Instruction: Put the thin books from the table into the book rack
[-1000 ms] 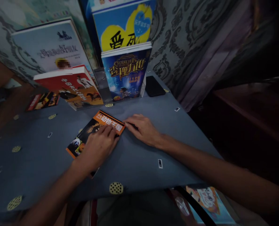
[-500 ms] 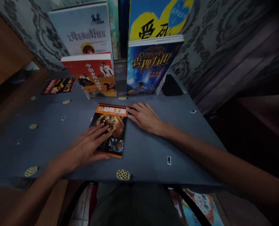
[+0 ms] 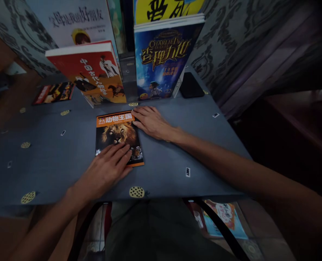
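Note:
A booklet (image 3: 117, 135) with a lion on its black and orange cover lies closed on the table, its top edge turned slightly to the left. My left hand (image 3: 110, 163) rests palm down across its lower part, fingers stretched out, hiding some of the cover. At the upper right corner, the fingertips of my right hand (image 3: 152, 123) touch the booklet's edge; that hand lies on the cloth with its fingers extended.
Behind stand a red and orange book (image 3: 98, 76), a dark blue book (image 3: 164, 59) and a pale blue book (image 3: 68, 21). A black phone-like slab (image 3: 192, 85) lies right, another booklet (image 3: 53, 93) left. The cloth-covered table (image 3: 166, 170) ends near my lap.
The booklet has turned counter-clockwise under my hands, its top swinging left. My left hand has slid toward its lower edge. The whole view has shifted, so the books appear higher and further left.

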A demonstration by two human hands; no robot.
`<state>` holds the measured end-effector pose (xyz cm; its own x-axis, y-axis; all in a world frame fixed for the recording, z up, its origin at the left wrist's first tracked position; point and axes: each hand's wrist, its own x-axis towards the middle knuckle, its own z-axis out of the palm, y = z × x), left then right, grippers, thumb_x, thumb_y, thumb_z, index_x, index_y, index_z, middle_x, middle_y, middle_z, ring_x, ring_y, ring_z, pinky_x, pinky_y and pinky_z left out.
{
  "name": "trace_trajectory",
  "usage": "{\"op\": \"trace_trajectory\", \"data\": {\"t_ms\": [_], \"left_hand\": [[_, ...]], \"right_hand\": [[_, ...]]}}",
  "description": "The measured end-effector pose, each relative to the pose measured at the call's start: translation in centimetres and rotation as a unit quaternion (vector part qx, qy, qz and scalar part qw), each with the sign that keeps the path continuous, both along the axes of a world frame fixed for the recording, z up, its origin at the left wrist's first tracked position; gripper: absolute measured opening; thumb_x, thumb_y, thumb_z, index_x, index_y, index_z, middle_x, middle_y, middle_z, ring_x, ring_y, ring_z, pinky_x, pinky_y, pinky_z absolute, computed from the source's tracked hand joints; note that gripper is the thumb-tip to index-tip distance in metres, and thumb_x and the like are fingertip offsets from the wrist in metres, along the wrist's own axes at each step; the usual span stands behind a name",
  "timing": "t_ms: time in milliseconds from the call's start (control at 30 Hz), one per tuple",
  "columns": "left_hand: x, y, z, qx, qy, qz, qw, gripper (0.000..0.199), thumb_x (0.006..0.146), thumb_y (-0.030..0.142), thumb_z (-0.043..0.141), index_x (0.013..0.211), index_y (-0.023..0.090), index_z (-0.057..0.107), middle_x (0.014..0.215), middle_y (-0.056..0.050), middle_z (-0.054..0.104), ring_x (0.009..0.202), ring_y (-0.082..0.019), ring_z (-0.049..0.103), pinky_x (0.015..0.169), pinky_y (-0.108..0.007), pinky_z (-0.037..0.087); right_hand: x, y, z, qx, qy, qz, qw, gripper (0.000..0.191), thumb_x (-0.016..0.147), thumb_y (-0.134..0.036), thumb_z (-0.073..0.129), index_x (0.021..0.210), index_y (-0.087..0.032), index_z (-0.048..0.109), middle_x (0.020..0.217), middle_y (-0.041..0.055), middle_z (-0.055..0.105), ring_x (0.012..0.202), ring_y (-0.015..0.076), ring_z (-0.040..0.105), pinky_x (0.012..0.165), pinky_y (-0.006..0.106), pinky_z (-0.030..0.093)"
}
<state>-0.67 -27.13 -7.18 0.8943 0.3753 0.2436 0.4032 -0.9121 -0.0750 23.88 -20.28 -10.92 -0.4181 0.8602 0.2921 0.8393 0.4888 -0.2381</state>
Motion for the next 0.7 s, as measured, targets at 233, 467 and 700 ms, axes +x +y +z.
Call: {"op": "trace_trajectory", "data": {"t_ms": [233,467,700], "left_hand": [[0.1,0.1,0.0,0.021,-0.001,-0.022,1.000,0.030,0.099,0.025,0.052,0.119,0.010,0.068,0.125,-0.015,0.071,0.120,-0.031,0.065,0.098,-0.046,0.057],[0.3,0.4,0.6,0.008,-0.016,-0.035,0.999,0.031,0.100,0.023,0.047,0.117,0.009,0.069,0.119,-0.016,0.073,0.115,-0.030,0.068,0.094,-0.045,0.059],[0.4,0.3,0.9,0.042,-0.003,-0.036,0.998,0.033,0.101,0.024,0.045,0.114,0.006,0.070,0.118,-0.016,0.074,0.113,-0.030,0.069,0.092,-0.043,0.061]], "right_hand": [[0.3,-3.9,0.0,-0.020,0.068,0.057,0.996,0.040,0.103,-0.028,0.040,0.137,-0.017,0.059,0.143,0.0140,0.058,0.134,0.0285,0.049,0.110,0.053,0.039],[0.8,-8.0,0.3,-0.031,0.149,0.120,0.981,0.039,0.105,-0.033,0.039,0.124,-0.016,0.069,0.136,0.0136,0.064,0.131,0.0263,0.054,0.108,0.052,0.046],[0.5,-10.0,1.1,-0.027,0.216,0.151,0.964,0.032,0.104,-0.027,0.045,0.118,-0.016,0.072,0.117,0.0117,0.074,0.122,0.0230,0.062,0.103,0.047,0.052]]}}
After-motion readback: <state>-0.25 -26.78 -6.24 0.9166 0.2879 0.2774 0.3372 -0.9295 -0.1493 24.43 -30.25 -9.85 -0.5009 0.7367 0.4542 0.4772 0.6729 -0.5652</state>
